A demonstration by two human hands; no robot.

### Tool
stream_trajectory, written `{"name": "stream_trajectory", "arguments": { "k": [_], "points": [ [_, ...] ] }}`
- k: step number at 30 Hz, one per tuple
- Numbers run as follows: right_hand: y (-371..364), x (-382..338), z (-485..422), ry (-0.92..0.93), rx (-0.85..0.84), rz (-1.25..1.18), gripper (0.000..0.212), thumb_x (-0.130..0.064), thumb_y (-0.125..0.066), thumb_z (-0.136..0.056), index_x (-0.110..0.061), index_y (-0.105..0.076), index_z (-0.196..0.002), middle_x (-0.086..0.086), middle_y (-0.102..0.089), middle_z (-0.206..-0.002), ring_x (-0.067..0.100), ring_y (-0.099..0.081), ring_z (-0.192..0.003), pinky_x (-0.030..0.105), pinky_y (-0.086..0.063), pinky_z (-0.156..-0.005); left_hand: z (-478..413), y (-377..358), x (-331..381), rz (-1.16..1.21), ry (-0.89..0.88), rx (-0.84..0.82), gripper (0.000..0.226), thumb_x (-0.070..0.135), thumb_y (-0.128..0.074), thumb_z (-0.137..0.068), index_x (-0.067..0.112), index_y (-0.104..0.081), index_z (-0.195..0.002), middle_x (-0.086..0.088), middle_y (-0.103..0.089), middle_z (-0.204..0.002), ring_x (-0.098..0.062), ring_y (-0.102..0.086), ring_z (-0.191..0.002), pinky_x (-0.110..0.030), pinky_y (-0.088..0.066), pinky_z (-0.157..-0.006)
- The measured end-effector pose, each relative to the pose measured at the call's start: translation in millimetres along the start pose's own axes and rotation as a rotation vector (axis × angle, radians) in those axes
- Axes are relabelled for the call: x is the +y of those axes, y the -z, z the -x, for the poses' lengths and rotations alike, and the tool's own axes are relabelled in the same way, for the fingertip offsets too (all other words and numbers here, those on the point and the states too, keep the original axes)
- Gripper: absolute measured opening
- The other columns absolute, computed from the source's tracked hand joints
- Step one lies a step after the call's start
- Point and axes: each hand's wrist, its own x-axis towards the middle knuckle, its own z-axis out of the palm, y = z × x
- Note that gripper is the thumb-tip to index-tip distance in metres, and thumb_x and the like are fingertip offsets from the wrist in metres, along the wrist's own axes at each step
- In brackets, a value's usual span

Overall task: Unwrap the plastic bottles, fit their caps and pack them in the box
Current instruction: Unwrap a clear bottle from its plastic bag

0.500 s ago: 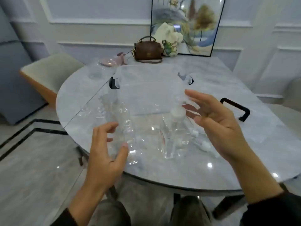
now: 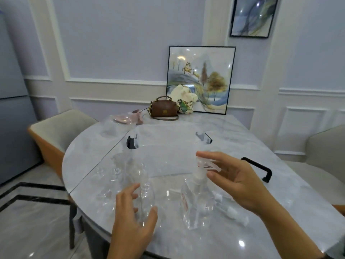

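A clear capless bottle (image 2: 142, 186) stands near the table's front edge, and my left hand (image 2: 133, 219) curls around its lower part, thumb on the right, fingers on the left. To its right stands a clear bottle (image 2: 194, 202) with a red label and a white spray cap (image 2: 200, 166). My right hand (image 2: 237, 182) hovers beside that cap with fingers spread, index above the nozzle and thumb below it. Behind both bottles is the large clear box (image 2: 168, 146) with black latches. Loose white caps (image 2: 231, 211) lie at the right.
More clear capless bottles (image 2: 115, 173) stand left of the held one. A black handle (image 2: 261, 170) lies on the marble table (image 2: 242, 230) at the right. A brown handbag (image 2: 164, 109), a pink item and a framed picture sit at the far end. Chairs flank the table.
The view has tilted upward. My right hand has come in closer to the spray cap. The left hand stays around the capless bottle.
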Motion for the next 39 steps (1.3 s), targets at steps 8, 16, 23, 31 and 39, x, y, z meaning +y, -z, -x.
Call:
{"name": "stream_trajectory", "arguments": {
  "k": [8,16,23,31,39],
  "points": [
    [-4,-4,-11,0.082,0.131,0.25,0.03,-0.011,-0.075,-0.092,-0.025,-0.073,-0.118,-0.015,-0.072,-0.112,0.015,-0.071,-0.101,0.021,-0.056,-0.085,2,-3,5,-0.025,0.108,0.01,0.062,0.049,-0.08,-0.082,0.056,-0.039,-0.129,0.038,-0.048,-0.122,-0.007,-0.067,-0.094,-0.027,-0.05,-0.075],
    [-14,-10,-22,0.074,0.063,0.253,0.03,-0.003,-0.074,-0.088,-0.024,-0.063,-0.107,-0.007,-0.071,-0.1,0.021,-0.068,-0.096,0.027,-0.058,-0.075,7,0,14,0.07,0.105,0.039,0.063,0.067,-0.08,-0.073,0.059,-0.041,-0.122,0.035,-0.059,-0.116,-0.001,-0.062,-0.097,-0.028,-0.048,-0.079],
    [-31,-3,-30,0.193,0.094,0.236,0.026,-0.006,-0.067,-0.089,-0.019,-0.069,-0.112,-0.005,-0.066,-0.099,0.021,-0.063,-0.094,0.025,-0.056,-0.072,5,4,30,0.23,-0.068,0.114,0.061,0.055,-0.074,-0.071,0.043,-0.052,-0.126,0.02,-0.065,-0.119,-0.01,-0.065,-0.11,-0.012,-0.048,-0.088],
    [-40,11,-55,0.185,0.063,0.171,0.018,-0.01,-0.074,-0.091,-0.016,-0.064,-0.105,-0.007,-0.062,-0.092,0.02,-0.062,-0.086,0.028,-0.057,-0.074,-21,-10,60,0.383,-0.231,0.129,0.051,0.037,-0.067,-0.083,0.041,-0.05,-0.131,0.013,-0.064,-0.109,-0.023,-0.069,-0.094,-0.02,-0.054,-0.085],
    [-51,26,-66,0.253,0.0,-0.018,0.021,-0.005,-0.074,-0.085,-0.011,-0.058,-0.098,-0.003,-0.06,-0.087,0.023,-0.059,-0.076,0.03,-0.053,-0.071,-35,-27,52,0.365,-0.232,0.161,0.057,0.032,-0.071,-0.08,0.021,-0.051,-0.132,0.008,-0.059,-0.109,-0.021,-0.066,-0.089,-0.021,-0.053,-0.078]
  ]
}}
